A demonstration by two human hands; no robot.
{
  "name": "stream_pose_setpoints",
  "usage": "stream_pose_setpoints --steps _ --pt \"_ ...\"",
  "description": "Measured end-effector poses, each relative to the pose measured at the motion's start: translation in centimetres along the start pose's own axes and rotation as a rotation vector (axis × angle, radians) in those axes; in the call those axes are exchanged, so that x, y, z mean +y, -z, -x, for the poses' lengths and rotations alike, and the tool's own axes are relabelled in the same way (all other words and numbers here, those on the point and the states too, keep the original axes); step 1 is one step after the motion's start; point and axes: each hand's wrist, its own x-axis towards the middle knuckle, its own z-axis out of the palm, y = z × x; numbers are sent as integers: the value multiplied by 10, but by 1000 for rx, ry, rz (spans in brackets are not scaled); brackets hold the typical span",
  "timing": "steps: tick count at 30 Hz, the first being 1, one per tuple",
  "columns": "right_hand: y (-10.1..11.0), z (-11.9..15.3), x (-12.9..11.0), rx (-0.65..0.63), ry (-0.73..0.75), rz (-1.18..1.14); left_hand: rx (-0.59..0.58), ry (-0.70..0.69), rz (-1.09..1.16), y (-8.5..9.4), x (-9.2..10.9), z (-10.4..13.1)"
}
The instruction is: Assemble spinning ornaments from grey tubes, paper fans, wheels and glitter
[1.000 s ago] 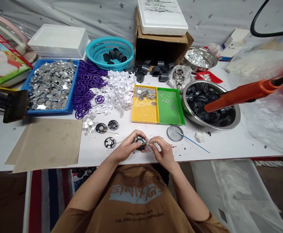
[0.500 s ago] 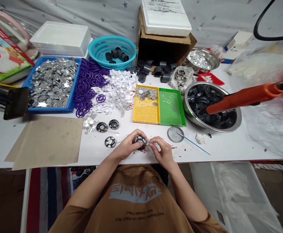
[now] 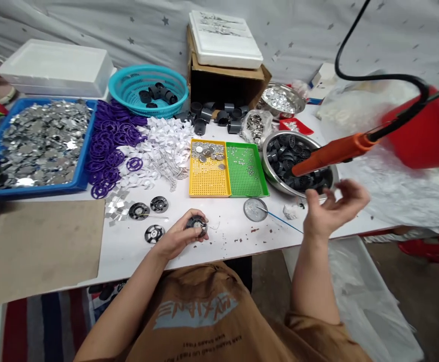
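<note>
My left hand (image 3: 183, 233) is closed around a small black round part (image 3: 196, 225) with thin wire trailing from its right side. My right hand (image 3: 334, 208) is raised at the right, fingers apart and holding nothing I can see. Just beyond it hangs an orange-handled tool (image 3: 332, 153) on a black cable, above a steel bowl (image 3: 298, 191) of black plastic pieces. Three similar black discs, among them a spoked one (image 3: 154, 234), lie left of my left hand. A blue stick (image 3: 279, 219) rests on a round grey dish (image 3: 255, 209).
Yellow (image 3: 209, 188) and green (image 3: 247, 187) trays hold small metal bits. Behind them are black tubes and a cardboard box (image 3: 229, 75). Purple rings (image 3: 108, 136), white pieces (image 3: 140, 173), a blue tray (image 3: 41, 190) of silver squares and cardboard sheets (image 3: 46, 246) lie left.
My right hand has left the wire at the black part and moved right and up, opening toward the orange tool. My left hand still holds the part. The view has shifted right.
</note>
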Motion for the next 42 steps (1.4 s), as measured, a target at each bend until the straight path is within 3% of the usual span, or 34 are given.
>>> stream_pose_setpoints --steps 1,3,5,11,18,25,42 --pt "1 -19 10 -50 -7 -27 -49 -10 -16 -1 -1 0" --pt "-6 -48 24 -328 -52 -121 -105 -53 -66 -4 -5 -2" --pt "-21 -63 28 -426 -107 -169 -95 -103 -132 -9 -9 -5" --pt "-69 -51 16 -268 -140 -294 -21 -173 -359 -13 -11 -6" --pt "-111 -34 47 -170 -251 -400 -23 -112 -495 -17 -9 -6" --pt "-122 -28 50 -171 -313 -320 -35 -110 -575 -18 -16 -11" --pt "-129 -6 64 -133 -249 -181 -21 -98 -724 -21 -15 -7"
